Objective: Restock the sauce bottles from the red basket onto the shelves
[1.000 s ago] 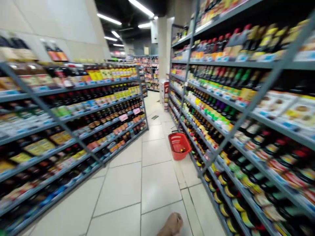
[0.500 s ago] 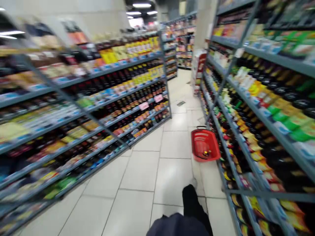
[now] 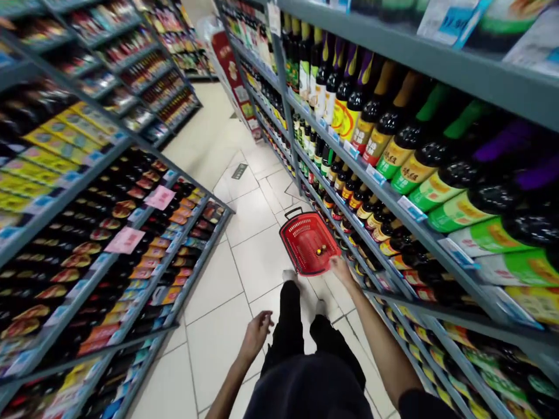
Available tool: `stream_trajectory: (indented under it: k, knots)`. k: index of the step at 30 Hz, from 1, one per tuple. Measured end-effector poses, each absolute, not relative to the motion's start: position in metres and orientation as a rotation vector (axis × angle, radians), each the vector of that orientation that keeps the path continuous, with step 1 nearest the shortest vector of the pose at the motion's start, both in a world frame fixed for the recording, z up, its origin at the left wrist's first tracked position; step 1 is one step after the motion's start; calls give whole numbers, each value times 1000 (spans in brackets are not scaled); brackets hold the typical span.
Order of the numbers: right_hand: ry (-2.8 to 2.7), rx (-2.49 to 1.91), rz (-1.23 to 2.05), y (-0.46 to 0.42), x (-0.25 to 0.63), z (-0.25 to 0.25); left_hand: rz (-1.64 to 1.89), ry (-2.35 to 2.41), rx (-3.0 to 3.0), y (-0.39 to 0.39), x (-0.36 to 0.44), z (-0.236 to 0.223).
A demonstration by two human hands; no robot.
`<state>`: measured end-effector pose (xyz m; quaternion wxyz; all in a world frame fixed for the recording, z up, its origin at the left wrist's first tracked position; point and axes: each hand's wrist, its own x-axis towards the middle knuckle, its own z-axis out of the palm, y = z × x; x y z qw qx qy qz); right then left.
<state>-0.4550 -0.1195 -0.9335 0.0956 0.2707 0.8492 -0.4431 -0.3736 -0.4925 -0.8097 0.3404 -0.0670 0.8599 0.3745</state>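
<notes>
A red shopping basket point(image 3: 311, 237) with a black rim and handle stands on the floor ahead of my feet. Inside it lie small dark items with yellow tops point(image 3: 321, 250), too small to name. My right hand point(image 3: 339, 269) is stretched forward with its fingers curled in, overlapping the basket's near right corner in the view. Whether it touches the rim I cannot tell, and nothing shows in it. Lower and to the left, my left hand point(image 3: 258, 331) hangs beside my leg, its fingers loosely bent and apart, holding nothing.
On the right, a tall shelf point(image 3: 375, 174) carries rows of dark sauce bottles point(image 3: 408, 166) and runs close past my right arm. Another shelf point(image 3: 117, 233) with jars, packets and pink signs stands on the left. Pale floor tiles point(image 3: 213, 302) lie between them.
My view has turned right and tipped downward, and the basket appears further left. Both my hands have come into view, the right one reaching toward the basket.
</notes>
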Motion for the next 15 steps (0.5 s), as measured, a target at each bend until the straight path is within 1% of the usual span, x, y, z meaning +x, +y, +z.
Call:
stream_trajectory:
  k: [3,5,7,9,12,15]
  knots:
    - [2435,848,-1200,-119,-512,-976,1012,2188,-143,-462,-438,-841]
    - [2348,923,-1084,-123,-536,-1013,1053,2138,-112,-455,-478,-880]
    - [2263,1000,-969,-126,-556,-1061,1043,2088,-98,-454,-511,-930]
    - [2194,1063,-872,-126,-579,-1119,956,2068,-108,-456,-538,-986]
    - [2110,1118,-748,-122,-618,-1221,798,2069,-210,-463,-563,-1062]
    - [2070,1103,-645,-118,-655,-1324,669,2034,-375,-472,-571,-1113]
